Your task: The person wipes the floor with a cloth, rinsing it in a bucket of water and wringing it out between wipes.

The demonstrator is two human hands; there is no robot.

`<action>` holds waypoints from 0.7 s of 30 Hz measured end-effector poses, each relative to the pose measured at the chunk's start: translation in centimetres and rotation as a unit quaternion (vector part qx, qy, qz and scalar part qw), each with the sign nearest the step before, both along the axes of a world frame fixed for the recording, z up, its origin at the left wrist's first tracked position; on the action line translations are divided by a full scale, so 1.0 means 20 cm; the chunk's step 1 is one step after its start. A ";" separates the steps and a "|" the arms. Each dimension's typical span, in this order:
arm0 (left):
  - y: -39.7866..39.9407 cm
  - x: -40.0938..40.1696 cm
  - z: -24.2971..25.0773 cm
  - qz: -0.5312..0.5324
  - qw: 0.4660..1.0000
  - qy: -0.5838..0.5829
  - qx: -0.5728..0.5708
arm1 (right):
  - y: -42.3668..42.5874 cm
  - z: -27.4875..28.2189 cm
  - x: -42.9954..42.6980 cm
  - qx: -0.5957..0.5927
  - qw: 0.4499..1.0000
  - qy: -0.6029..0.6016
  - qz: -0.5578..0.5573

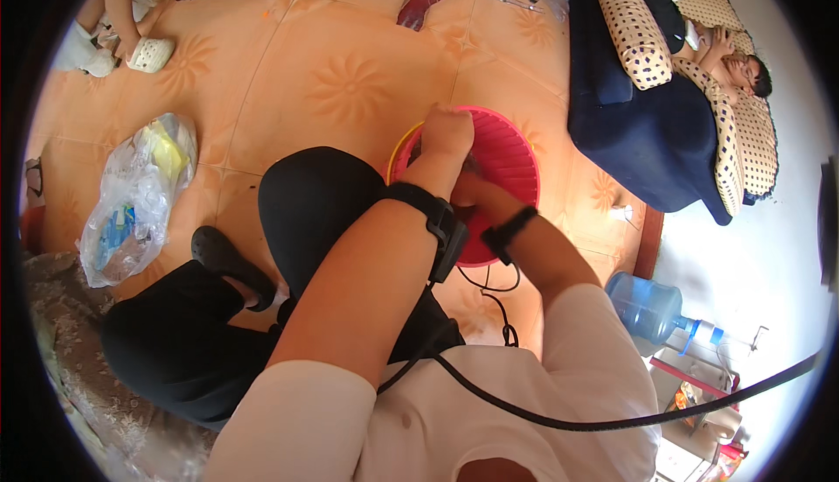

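Observation:
A pink ribbed plastic basket stands on the floor in front of me, beside my knee. My left hand is curled over its opening near the far rim; what the fingers hold, if anything, is hidden. Lower inside the opening, my right hand is blurred and partly covered by my left forearm. Some dark material lies around the hands, too obscured to name. A yellow edge follows the basket's left rim. Black straps circle both wrists, the left one carrying a black box-shaped device.
A clear plastic bag with contents lies on the tiled floor. A person lies on a dark blue sofa; another person's foot in a pale clog is upper left. A blue water bottle stands right. A black cable crosses my chest.

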State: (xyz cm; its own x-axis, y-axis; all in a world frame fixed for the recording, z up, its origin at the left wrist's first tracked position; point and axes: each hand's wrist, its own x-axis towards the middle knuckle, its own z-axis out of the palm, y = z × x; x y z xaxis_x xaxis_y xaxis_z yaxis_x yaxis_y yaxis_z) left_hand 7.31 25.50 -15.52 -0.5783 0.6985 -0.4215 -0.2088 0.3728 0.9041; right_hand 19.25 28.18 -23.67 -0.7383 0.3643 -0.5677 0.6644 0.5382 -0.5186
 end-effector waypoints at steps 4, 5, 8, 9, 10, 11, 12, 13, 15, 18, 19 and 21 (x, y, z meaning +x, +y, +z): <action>0.03 -0.03 -0.02 0.017 0.999 -0.010 0.043 | -0.08 -0.31 -0.06 0.041 0.999 0.008 -0.021; 0.04 -0.01 -0.01 0.022 0.998 -0.001 0.055 | -0.06 -0.33 -0.02 0.029 0.999 0.011 -0.044; 0.03 -0.04 -0.02 0.034 0.998 0.012 0.055 | 0.00 -0.23 -0.01 -0.107 0.988 0.005 -0.112; 0.04 -0.03 0.00 0.033 0.998 0.009 0.055 | 0.05 -0.14 0.02 -0.166 0.974 -0.009 -0.153; 0.04 -0.04 -0.02 0.031 0.998 0.007 0.057 | 0.08 -0.03 0.03 -0.220 0.956 -0.014 -0.193; 0.05 -0.05 -0.06 0.038 0.997 -0.004 0.064 | 0.11 0.09 0.04 -0.258 0.940 0.002 -0.223; 0.06 -0.06 -0.09 0.045 0.996 -0.015 0.071 | 0.13 0.22 0.06 -0.286 0.925 0.023 -0.248; 0.06 -0.06 -0.09 0.042 0.996 -0.020 0.076 | 0.15 0.36 0.10 -0.300 0.915 0.048 -0.264; 0.06 -0.07 -0.08 0.047 0.996 -0.017 0.071 | 0.13 0.65 0.15 -0.260 0.930 0.098 -0.241; 0.02 -0.07 -0.01 -0.010 0.997 -0.060 0.055 | 0.03 1.01 0.20 -0.184 0.928 0.193 -0.261; 0.01 -0.07 0.01 -0.046 0.995 -0.087 0.025 | -0.01 1.11 0.21 -0.179 0.928 0.193 -0.263; -0.02 -0.09 0.05 -0.064 0.993 -0.096 0.024 | -0.06 1.28 0.21 -0.081 0.926 0.276 -0.245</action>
